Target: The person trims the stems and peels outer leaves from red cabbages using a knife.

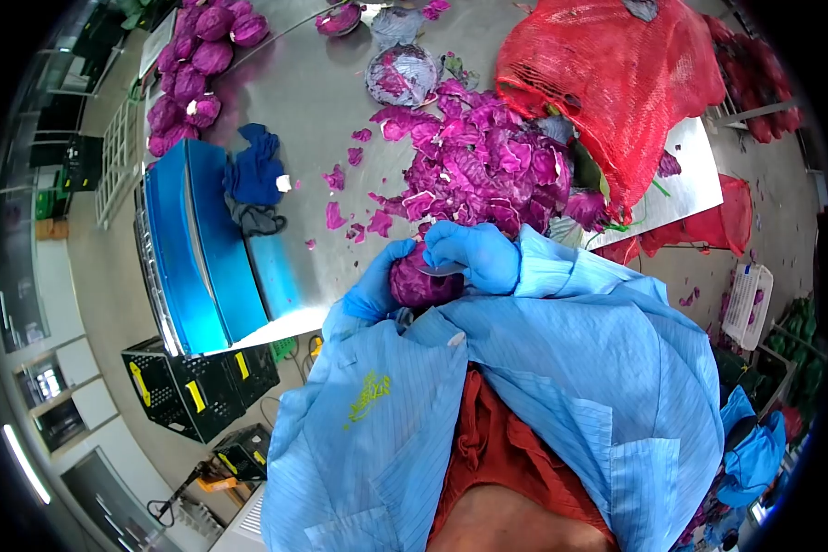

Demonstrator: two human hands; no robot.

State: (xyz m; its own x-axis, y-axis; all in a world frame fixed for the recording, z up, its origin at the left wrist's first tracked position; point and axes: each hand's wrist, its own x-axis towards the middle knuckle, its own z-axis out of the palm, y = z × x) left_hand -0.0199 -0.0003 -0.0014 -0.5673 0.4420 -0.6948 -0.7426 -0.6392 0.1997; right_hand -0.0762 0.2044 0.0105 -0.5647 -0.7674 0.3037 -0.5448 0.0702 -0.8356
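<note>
A purple cabbage [420, 285] is held close to my body at the table's front edge. Wrapped round its left side is my left hand [377, 281], in a blue glove. My right hand [477, 254], gloved too, is closed on a small knife [443, 270], whose blade lies against the top of the cabbage; the handle is hidden in the fingers. Just beyond both hands spreads a heap of loose purple cabbage leaves [488, 166]. Torn leaf scraps [335, 216] lie left of the heap.
Trimmed cabbages [213, 57] are piled at the far left of the metal table [317, 101]. An untrimmed cabbage [402, 75] stands behind the leaves. A red mesh sack [607, 83] covers the right side. A blue box [202, 248] and dark blue cloth [256, 166] sit left.
</note>
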